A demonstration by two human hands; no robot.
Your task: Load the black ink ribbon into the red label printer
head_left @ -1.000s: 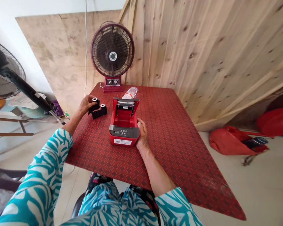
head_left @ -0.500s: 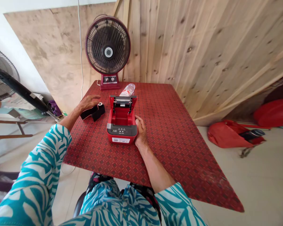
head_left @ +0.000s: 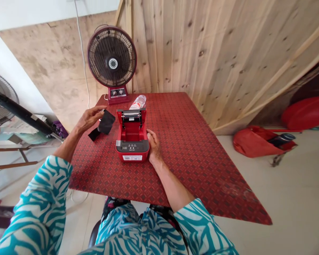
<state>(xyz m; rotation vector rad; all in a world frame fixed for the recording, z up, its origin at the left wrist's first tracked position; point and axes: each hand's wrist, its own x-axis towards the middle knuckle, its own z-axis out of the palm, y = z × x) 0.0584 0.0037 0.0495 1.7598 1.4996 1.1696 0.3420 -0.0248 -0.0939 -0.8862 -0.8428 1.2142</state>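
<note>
A small red label printer (head_left: 132, 147) with a dark control panel stands on the table, its lid raised and its red inner bay showing. My right hand (head_left: 154, 145) rests against the printer's right side, fingers wrapped along it. To the left of the printer, my left hand (head_left: 91, 117) pinches the top of a black roll (head_left: 107, 122) between thumb and fingers. The roll's loose tail (head_left: 94, 134) hangs down to the lower left, near the tabletop. Whether the tail touches the table is hard to see.
A red patterned table (head_left: 191, 170) lies under everything. Behind the printer lies a clear plastic bottle (head_left: 138, 102); a dark red fan (head_left: 112, 63) stands at the back left. A wooden wall (head_left: 175, 46) rises behind. A red bag (head_left: 251, 145) sits on the floor at the right.
My left hand has closed on the black roll and tilted it up off the tabletop. My right hand stays on the printer. The view has shifted slightly.
</note>
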